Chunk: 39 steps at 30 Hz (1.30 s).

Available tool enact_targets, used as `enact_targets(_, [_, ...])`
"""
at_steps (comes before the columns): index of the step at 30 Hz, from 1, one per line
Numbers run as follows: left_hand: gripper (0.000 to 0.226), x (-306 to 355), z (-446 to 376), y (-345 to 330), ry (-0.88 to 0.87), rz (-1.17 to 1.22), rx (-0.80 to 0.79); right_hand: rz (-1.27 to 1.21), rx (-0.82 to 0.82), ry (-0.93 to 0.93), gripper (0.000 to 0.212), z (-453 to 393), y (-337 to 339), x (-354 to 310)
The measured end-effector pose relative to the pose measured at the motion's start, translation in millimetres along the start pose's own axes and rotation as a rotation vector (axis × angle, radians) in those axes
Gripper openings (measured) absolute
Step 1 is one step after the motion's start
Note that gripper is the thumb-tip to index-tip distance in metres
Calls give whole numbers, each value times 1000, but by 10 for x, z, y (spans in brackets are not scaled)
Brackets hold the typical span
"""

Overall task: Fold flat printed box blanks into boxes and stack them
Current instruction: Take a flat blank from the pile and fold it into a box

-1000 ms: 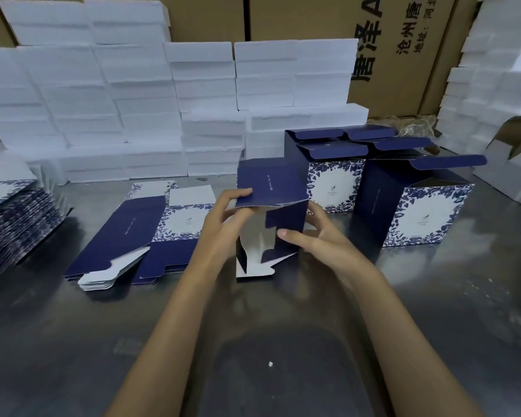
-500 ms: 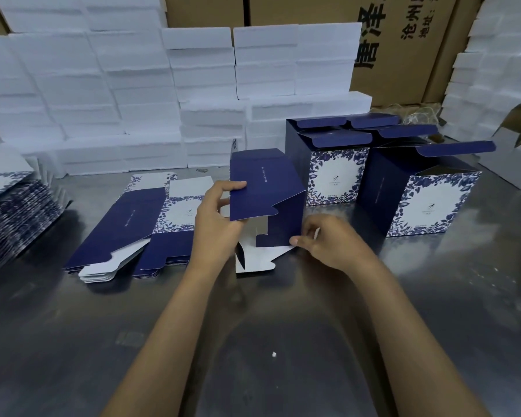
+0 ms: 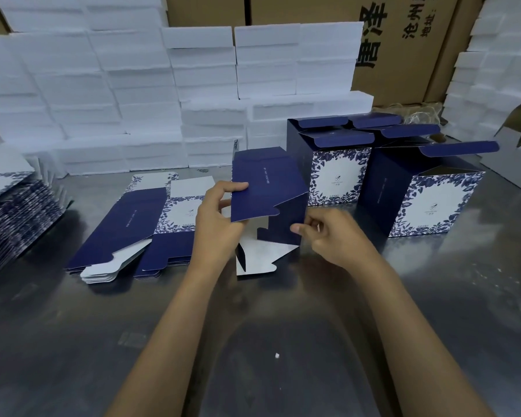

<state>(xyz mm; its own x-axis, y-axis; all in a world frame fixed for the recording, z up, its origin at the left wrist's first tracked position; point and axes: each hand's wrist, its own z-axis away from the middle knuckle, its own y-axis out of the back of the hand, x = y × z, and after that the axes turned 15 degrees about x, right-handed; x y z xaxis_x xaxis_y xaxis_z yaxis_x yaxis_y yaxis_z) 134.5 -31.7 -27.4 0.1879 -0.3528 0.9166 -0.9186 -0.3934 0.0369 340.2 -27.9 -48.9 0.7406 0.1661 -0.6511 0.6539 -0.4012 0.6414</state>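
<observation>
Steel table (image 3: 73,341) backed by stacked white foam blocks (image 3: 109,94); at right, two erected boxes (image 3: 415,191), navy-sided with blue floral borders round white panels, top flaps raised. At centre, between those and the flat blanks (image 3: 133,233) to the left, a half-formed navy box (image 3: 268,188) tilted on the table, white inner flaps splayed toward the viewer. Left hand (image 3: 220,227) gripping its upper navy panel; right hand (image 3: 331,236) pinching its right edge.
</observation>
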Motion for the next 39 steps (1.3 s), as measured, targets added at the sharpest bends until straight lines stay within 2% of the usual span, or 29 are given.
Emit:
enact_targets(6, [35, 24, 9, 4, 12, -14, -11, -16, 16, 19, 41, 18, 61, -80])
enact_targets(10, [34, 33, 20, 10, 7, -22, -14, -91, 145, 116, 41, 9, 122, -116])
enact_targets(12, [34, 38, 26, 15, -5, -37, -19, -90, 153, 137, 41, 10, 125, -132])
enact_targets(16, [33, 35, 20, 31, -19, -48, -15, -80, 130, 102, 28, 31, 163, -173])
enact_targets(18, [33, 40, 17, 28, -18, -52, -14, -215, 211, 68, 13, 36, 190, -240])
enact_targets(21, [35, 58, 31, 27, -21, -56, -31, -479, 215, -14, 30, 73, 195, -389])
enact_targets(24, [46, 58, 40, 67, -38, -98, -136, -437, 125, -5, 34, 126, 115, -457])
enact_targets(26, [62, 57, 32, 113, -32, -142, -235, -432, 84, -8, 37, 133, 69, -442])
enact_targets(28, [76, 65, 2, 159, 8, -168, -320, -491, 92, -7, 36, 116, 48, -414])
enact_targets(30, [81, 84, -15, 184, 46, -177, -374, -515, 147, 2, 31, 96, 28, -403])
enact_targets(32, [69, 93, 0, 163, 51, -149, -329, -562, 196, -13, 28, 95, -3, -414])
enact_targets(35, [35, 69, 33, 83, -47, -85, -127, -621, 218, -30, 23, 107, -28, -449])
enact_targets(39, [25, 48, 79, 6, -81, -12, -45, -598, 201, 14, 20, 104, -18, -462])
